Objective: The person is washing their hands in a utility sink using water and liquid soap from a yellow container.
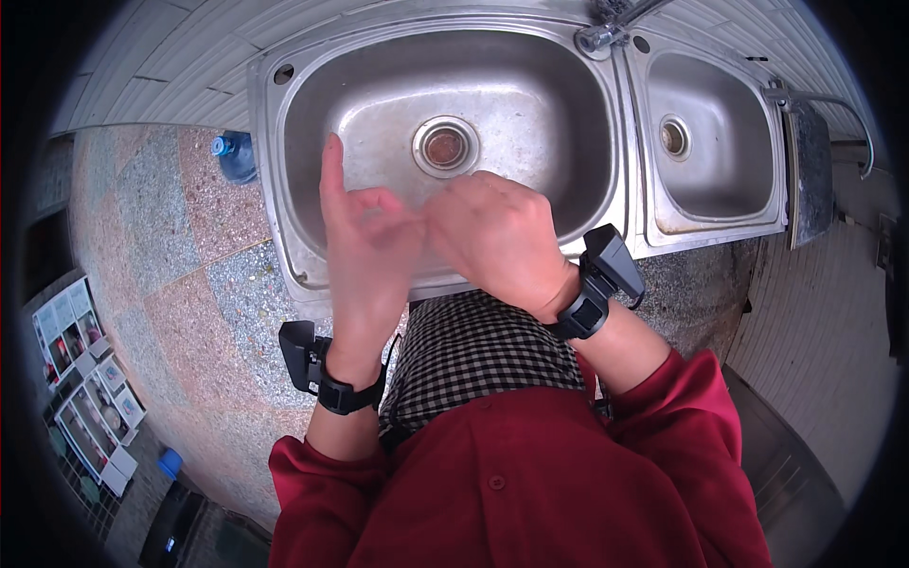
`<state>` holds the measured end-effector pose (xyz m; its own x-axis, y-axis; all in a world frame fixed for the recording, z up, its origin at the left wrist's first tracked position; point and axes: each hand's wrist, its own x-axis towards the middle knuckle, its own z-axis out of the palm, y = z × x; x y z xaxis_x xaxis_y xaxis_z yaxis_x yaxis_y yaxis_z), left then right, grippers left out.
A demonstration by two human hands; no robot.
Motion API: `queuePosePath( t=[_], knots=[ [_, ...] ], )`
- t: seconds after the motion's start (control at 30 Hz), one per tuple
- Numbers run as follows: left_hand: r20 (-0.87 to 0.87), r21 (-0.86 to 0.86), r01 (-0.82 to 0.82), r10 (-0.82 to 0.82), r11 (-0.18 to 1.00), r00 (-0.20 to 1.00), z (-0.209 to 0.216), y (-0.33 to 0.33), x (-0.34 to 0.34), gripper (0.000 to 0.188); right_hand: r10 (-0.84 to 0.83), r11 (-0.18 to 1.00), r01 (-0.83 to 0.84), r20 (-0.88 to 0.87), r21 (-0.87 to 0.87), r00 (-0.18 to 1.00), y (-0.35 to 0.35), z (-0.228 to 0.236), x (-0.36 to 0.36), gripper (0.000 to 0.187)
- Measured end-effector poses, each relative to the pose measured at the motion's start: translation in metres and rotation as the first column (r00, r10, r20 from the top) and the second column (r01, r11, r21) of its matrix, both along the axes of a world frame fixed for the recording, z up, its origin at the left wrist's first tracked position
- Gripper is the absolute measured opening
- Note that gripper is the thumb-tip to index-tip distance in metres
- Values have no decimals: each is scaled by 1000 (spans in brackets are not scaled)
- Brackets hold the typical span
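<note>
My left hand (362, 241) is raised over the front of the big steel sink basin (530, 76), palm edge-on, index finger pointing up and the other fingers curled. My right hand (497, 237) is curled beside it, and its fingers press against the left hand's fingers. Neither hand holds an object. Both wrists wear black bands with small black boxes. Red sleeves and a checked cloth at my waist fill the lower part of the view.
The large basin has a round drain (445, 146). A smaller basin (710, 133) lies to the right, with a tap (611, 28) between them. A blue-capped water bottle (234, 156) stands on the speckled floor at left. Printed sheets (85, 379) lie lower left.
</note>
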<state>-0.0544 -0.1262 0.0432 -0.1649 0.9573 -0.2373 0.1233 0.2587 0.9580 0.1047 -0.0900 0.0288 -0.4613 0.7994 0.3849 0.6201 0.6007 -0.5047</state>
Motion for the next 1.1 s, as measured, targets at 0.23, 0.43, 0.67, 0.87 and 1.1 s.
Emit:
queuePosePath(
  t=[0.23, 0.43, 0.67, 0.87, 1.1],
  knots=[
    [521, -189, -164, 240, 968, 819, 0, 0, -4, 86, -253, 954, 240, -51, -182, 966, 8, 1, 10, 11],
    [749, -143, -123, 189, 982, 635, -17, -1, -18, 85, -270, 850, 33, -382, -526, 884, -4, 8, 4, 4],
    [605, -54, -119, 128, 991, 786, -5, 1, -6, 85, -60, 926, -87, -371, -368, 927, -4, 8, -2, 11],
    [612, -65, -161, 167, 985, 773, -5, 2, -3, 85, 29, 985, -53, -146, -162, 989, -15, -1, -4, 11],
    [800, -112, -180, 196, 977, 567, -11, 4, -14, 87, -63, 979, 12, -241, -206, 968, -15, 4, 1, 10]
  ],
)
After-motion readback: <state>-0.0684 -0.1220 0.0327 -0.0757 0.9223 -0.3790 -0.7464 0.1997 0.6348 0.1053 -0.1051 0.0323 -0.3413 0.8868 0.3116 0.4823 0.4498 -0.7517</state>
